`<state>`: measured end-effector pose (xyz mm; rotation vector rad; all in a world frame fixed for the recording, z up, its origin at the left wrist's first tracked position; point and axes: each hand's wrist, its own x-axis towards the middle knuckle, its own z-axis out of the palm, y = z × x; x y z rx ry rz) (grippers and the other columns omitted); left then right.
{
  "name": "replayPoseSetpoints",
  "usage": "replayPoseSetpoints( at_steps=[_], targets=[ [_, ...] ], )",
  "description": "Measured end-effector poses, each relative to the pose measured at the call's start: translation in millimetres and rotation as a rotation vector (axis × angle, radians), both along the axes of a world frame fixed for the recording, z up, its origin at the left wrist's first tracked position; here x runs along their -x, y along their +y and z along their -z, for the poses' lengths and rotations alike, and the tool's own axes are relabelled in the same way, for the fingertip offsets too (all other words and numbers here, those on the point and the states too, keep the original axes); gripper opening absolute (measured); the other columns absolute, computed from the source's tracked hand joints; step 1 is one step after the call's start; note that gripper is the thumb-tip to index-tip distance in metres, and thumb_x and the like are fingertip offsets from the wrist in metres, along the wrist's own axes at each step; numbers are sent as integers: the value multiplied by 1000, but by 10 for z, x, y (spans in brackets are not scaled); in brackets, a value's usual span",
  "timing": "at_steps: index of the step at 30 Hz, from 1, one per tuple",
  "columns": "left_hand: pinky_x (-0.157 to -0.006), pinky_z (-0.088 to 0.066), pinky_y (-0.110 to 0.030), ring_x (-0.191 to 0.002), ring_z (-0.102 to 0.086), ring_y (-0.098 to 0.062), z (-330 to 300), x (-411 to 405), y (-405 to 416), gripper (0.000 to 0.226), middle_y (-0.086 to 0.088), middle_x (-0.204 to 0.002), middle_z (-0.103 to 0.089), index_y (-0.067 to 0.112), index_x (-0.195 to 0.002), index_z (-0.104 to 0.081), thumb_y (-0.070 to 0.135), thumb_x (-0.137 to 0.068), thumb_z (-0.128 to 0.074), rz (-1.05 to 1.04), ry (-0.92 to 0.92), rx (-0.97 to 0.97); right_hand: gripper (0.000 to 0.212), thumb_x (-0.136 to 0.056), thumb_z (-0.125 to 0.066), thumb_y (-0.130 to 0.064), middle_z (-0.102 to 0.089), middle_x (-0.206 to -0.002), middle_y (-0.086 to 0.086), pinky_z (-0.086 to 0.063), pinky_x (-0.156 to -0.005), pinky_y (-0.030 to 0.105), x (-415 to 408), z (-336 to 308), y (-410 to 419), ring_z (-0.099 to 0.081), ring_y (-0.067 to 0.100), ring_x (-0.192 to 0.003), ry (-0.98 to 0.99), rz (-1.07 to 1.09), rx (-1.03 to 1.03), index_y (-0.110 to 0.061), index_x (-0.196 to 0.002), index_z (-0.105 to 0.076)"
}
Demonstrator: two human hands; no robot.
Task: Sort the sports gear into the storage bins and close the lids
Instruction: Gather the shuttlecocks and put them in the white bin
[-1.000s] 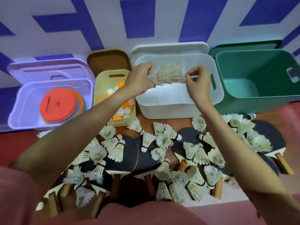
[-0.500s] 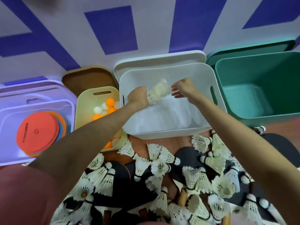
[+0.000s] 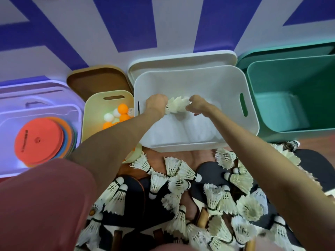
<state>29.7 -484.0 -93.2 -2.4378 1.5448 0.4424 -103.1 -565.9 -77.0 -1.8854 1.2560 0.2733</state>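
Both hands reach down into the white bin (image 3: 235, 127) and hold a nested stack of white shuttlecocks (image 3: 176, 105) between them. My left hand (image 3: 156, 104) grips the cork end of the stack; my right hand (image 3: 198, 104) pinches the feather end. Several loose shuttlecocks (image 3: 174, 171) lie on the floor in front of the bins, on top of black table tennis paddles (image 3: 203, 171) with wooden handles. The white bin's lid (image 3: 181, 60) leans behind it.
A lilac bin (image 3: 10, 115) at left holds flat coloured discs (image 3: 38, 140). A small yellow bin (image 3: 94, 109) holds orange and white balls, its brown lid (image 3: 97, 80) behind. A green bin (image 3: 257, 124) stands at right with nothing in it. A blue-and-white wall runs behind the bins.
Both hands have lowered the shuttlecock stack from above the white bin's rim down inside it. The camera has moved closer and tilted down.
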Motion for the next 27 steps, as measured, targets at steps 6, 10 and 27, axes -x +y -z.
replayPoseSetpoints(
  at_steps=[6,10,27],
  targets=[
    [-72,-45,-34,-102,-60,-33,-309,43,148,24,-13,-112,-62,5,-107,-59,13,-84,-63,-13,127,54,41,-91,-47,-8,-51,-129,18,-43,-90,36,178,-288,208,-50,32,-117,9,-60,164,5,-130,-43],
    [-85,-49,-37,-107,-59,-30,-608,93,406,39,-10,-115,-64,7,-119,-59,25,-85,-64,11,293,308,42,-89,-52,-9,-51,-127,22,-41,-95,37,402,-477,545,-52,35,-114,-172,-75,388,2,-128,-46],
    [-79,-51,-33,-88,-63,-16,-521,1075,2842,25,-2,-101,-68,11,-112,-66,14,-87,-64,297,695,597,27,-84,-55,-2,-63,-104,15,-51,-79,41,1778,-269,2888,-61,28,-94,-306,176,467,-1,-111,-59]
  ],
)
